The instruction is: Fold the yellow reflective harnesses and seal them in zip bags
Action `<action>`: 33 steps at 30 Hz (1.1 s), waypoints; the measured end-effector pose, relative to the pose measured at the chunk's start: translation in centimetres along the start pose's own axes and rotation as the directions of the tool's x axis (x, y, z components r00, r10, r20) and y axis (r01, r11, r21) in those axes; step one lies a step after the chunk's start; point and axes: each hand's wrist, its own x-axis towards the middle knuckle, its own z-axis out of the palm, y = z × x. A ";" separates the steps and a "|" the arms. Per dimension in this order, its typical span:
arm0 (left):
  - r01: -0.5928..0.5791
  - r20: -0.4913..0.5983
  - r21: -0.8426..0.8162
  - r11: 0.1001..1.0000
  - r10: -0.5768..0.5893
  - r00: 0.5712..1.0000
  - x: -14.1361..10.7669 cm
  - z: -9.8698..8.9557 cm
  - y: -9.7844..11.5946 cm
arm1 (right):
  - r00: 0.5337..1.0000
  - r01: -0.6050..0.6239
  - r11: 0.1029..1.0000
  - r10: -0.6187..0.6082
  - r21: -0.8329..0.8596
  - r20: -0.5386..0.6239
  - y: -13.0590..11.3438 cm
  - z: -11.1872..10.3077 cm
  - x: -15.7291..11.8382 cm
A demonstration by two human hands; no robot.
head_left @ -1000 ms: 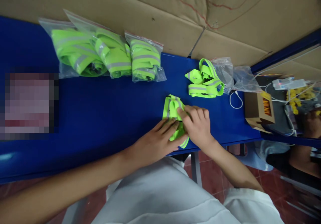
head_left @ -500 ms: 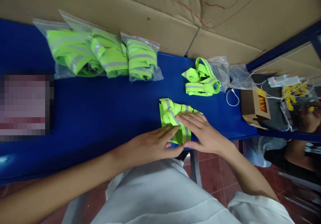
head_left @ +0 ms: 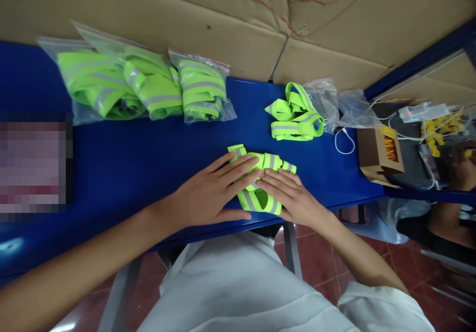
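A folded neon-green reflective strap bundle (head_left: pixel 273 161) with grey stripes lies near the front edge of the blue table. Across its left side rests my left hand (head_left: pixel 211 188), fingers stretched out and thumb spread toward the table edge. My right hand (head_left: pixel 292 193) lies flat on the bundle's right side, its fingertips close to those of my left. Parts of the bundle under both hands are hidden. Just behind it sits a second, loosely looped reflective strap (head_left: pixel 297 118), touched by neither hand.
Along the back stand clear zip bags (head_left: pixel 203 91) holding similar green straps. Crumpled clear bags (head_left: pixel 355 111), a white cable (head_left: pixel 344 142) and a cardboard box (head_left: pixel 375 156) are at the right. A blurred rectangular area covers the far left. Another person's arm (head_left: pixel 461 173) shows at the right edge.
My left hand has moved up and left, from the bundle's front edge onto its top, with fingers more spread. My right hand stays on the right side. The view has shifted slightly.
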 end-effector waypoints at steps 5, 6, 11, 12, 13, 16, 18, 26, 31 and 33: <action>0.087 0.006 -0.230 0.969 -0.088 0.996 0.4 -0.2 -1.3 | 0.995 -0.039 0.998 0.042 0.043 -0.086 0.1 0.1 0.7; 0.117 -0.002 -0.279 0.953 -0.123 0.992 0.5 -0.3 -1.5 | 0.994 -0.036 0.998 0.041 0.046 -0.098 0.1 0.1 0.8; 0.290 0.047 -0.451 0.844 -0.302 0.952 1.0 -0.9 -2.2 | 0.980 -0.031 0.991 0.056 0.128 -0.191 0.3 0.5 0.9; 0.313 0.068 -0.449 0.837 -0.317 0.946 1.1 -1.1 -2.3 | 0.976 -0.032 0.983 0.070 0.179 -0.208 0.4 0.7 0.9; 0.323 0.082 -0.442 0.837 -0.321 0.944 1.3 -1.2 -2.4 | 0.971 -0.030 0.972 0.084 0.235 -0.222 0.6 0.9 0.9; 0.305 0.060 -0.432 0.848 -0.311 0.949 1.6 -1.2 -2.7 | 0.959 -0.017 0.932 0.118 0.362 -0.257 0.9 1.3 0.9; 0.290 0.023 -0.432 0.854 -0.311 0.950 1.7 -0.9 -2.8 | 0.954 -0.023 0.925 0.133 0.378 -0.268 0.9 1.4 0.9; 0.330 -0.059 -0.525 0.785 -0.420 0.905 2.3 -0.2 -2.6 | 0.932 -0.229 0.923 0.299 0.309 -0.203 -1.0 0.2 1.6; 0.274 -0.095 -0.477 0.835 -0.359 0.929 2.1 -0.3 -2.2 | 0.817 -0.329 0.856 0.470 0.399 -0.334 -2.1 -0.1 3.2; 0.210 -0.100 -0.505 0.837 -0.298 0.949 1.8 -0.5 -2.1 | 0.779 -0.371 0.833 0.519 0.410 -0.351 -2.4 0.0 3.6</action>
